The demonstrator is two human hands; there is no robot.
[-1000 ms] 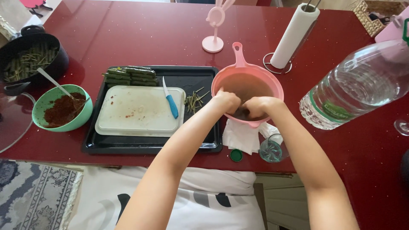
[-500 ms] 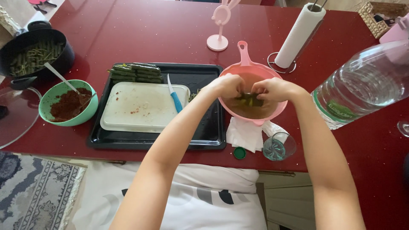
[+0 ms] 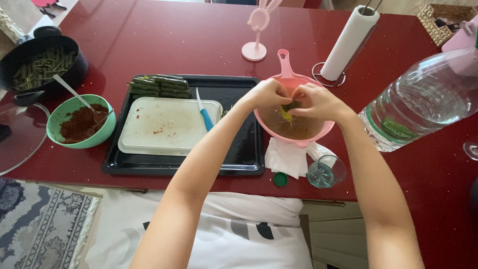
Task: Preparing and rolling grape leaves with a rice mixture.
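Both hands meet above a pink bowl with a handle (image 3: 284, 65) that holds brownish liquid. My left hand (image 3: 266, 94) and my right hand (image 3: 314, 101) pinch a dark green leaf (image 3: 289, 106) between their fingertips, lifted out of the liquid. To the left lies a black baking tray (image 3: 244, 154) carrying a white cutting board (image 3: 167, 127), a blue-handled knife (image 3: 203, 113) and a row of rolled green leaves (image 3: 159, 86).
A green bowl of red-brown filling with a spoon (image 3: 79, 122) and a black pot of green stems (image 3: 42, 62) stand at the left. A large water bottle (image 3: 423, 102), paper towel roll (image 3: 348, 42), small glass (image 3: 324, 172), napkin (image 3: 284, 157) and green cap (image 3: 280, 179) surround the bowl.
My hands rose out of the liquid in the pink bowl, bringing up a green leaf, and now hold it higher near the bowl's far rim.
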